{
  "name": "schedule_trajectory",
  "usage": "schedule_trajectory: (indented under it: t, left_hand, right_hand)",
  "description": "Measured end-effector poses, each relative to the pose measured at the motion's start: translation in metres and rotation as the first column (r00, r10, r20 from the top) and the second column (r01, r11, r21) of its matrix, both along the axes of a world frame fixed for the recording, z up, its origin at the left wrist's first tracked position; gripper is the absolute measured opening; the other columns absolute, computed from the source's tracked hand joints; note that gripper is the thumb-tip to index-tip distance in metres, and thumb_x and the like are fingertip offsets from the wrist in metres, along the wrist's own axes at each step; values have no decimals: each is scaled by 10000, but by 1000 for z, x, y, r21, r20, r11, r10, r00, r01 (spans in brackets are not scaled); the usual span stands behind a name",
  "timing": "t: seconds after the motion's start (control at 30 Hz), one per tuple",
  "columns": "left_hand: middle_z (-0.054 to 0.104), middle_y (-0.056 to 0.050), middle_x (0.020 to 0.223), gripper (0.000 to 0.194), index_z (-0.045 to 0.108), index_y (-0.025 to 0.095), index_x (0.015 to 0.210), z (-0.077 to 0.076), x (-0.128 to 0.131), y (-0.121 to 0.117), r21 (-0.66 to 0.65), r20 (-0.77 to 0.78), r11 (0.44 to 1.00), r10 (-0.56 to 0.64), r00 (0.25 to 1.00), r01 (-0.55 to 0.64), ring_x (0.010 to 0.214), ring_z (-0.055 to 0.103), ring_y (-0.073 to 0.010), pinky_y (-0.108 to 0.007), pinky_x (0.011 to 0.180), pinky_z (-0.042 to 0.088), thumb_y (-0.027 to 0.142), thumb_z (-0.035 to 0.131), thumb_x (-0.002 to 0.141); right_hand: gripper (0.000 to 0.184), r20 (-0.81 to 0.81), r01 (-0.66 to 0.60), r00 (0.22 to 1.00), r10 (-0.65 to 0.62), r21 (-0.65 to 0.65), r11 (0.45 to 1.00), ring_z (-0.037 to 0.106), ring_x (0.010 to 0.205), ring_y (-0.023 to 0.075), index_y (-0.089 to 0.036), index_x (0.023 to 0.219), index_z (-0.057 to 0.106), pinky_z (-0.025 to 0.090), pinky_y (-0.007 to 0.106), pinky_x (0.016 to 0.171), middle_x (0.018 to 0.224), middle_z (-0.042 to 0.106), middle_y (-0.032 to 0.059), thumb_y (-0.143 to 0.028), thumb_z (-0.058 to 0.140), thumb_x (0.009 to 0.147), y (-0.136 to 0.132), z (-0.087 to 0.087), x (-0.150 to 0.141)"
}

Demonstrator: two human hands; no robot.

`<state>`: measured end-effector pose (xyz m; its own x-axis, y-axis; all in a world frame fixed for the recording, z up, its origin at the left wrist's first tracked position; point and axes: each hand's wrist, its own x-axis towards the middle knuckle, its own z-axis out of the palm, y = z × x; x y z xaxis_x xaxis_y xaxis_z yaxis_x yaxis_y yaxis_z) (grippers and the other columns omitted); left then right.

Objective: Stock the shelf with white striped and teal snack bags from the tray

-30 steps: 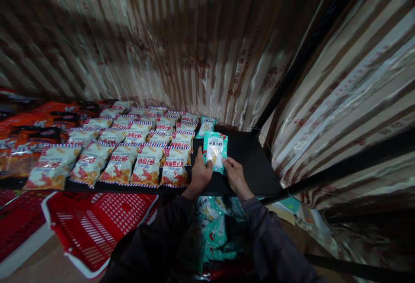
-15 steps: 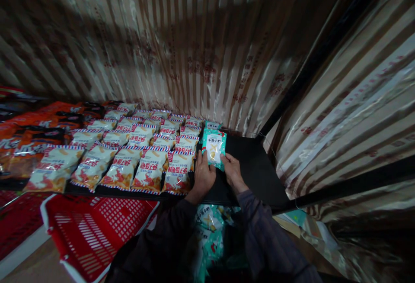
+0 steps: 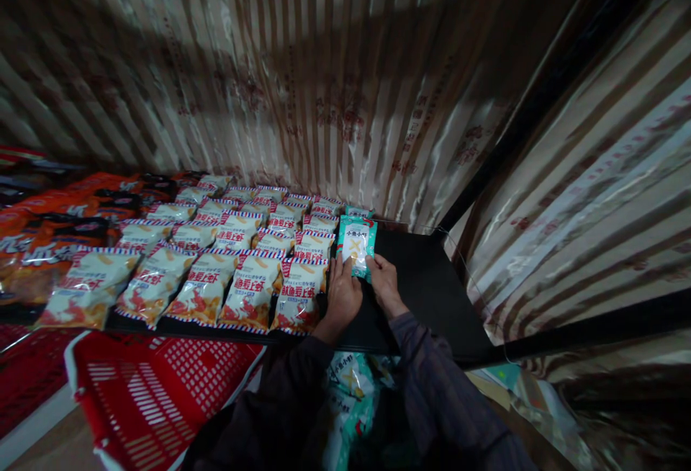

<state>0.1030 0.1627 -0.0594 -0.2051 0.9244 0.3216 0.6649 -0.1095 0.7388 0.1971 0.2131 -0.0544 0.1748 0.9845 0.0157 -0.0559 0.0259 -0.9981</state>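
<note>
A teal-and-white snack bag (image 3: 356, 240) lies on the black shelf (image 3: 432, 284), face up and tilted slightly, in front of another teal bag (image 3: 358, 212). My left hand (image 3: 342, 294) grips its lower left part, the fingertips on the front of the pack. On the lower right edge, my right hand (image 3: 385, 284) pinches the same pack between thumb and fingers. Just left of my left hand stands a white shrimp-snack bag (image 3: 301, 294), the end of a front row of similar packs. Below the shelf, between my forearms, more teal bags (image 3: 350, 377) lie partly hidden.
Orange snack bags (image 3: 59, 240) fill the shelf's far left. A red basket (image 3: 156, 392) with a white rim sits below the shelf edge. Striped plastic sheeting (image 3: 324, 60) hangs behind, and a black metal post (image 3: 502, 140) rises at the right.
The view has shifted slightly. Both hands stay on the teal bag, and my left fingers now reach a little further across its lower front.
</note>
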Motion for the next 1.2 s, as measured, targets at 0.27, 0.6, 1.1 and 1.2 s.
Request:
schedule_trajectory:
  t: [0.27, 0.6, 1.1, 1.2]
  left_hand:
    - [470, -195, 1478, 524, 535, 59, 1335, -7, -6, 3, 21, -2, 1000, 7, 1000, -7, 1450, 319, -324, -529, 1184, 295, 73, 442, 819]
    - [510, -184, 1448, 538, 552, 70, 1319, -9, -4, 3, 57, -7, 998, 32, 999, -31, 1434, 356, -311, -528, 1176, 312, 60, 449, 791]
    - [522, -158, 1445, 536, 556, 95, 1323, -12, -7, 7, 51, 21, 998, 25, 999, -26, 1424, 377, -293, -508, 1177, 323, 56, 434, 803]
    - [530, -161, 1436, 517, 567, 96, 1311, -12, -8, 8, 49, 26, 999, 17, 1000, -19, 1419, 386, -294, -519, 1176, 322, 68, 429, 814]
  right_hand:
    - [371, 372, 0, 928, -9, 23, 1000, 651, 731, 198, -158, 920, 695, 513, 291, 674, 819, 731, 54, -461, 507, 816, 8, -8, 0]
    - [490, 709, 89, 700, -91, 40, 995, 616, 1097, 281, -117, 1277, 582, 464, 394, 965, 1182, 666, 166, -339, 544, 842, 3, 12, -6]
    - [531, 640, 43, 766, -60, 42, 998, 662, 1035, 265, -134, 1340, 513, 499, 395, 932, 1176, 695, 148, -387, 521, 873, 9, 16, -11]
    - [551, 615, 50, 786, -57, 29, 998, 669, 1028, 271, -126, 1356, 498, 506, 397, 923, 1175, 694, 160, -379, 525, 867, 14, 13, -10]
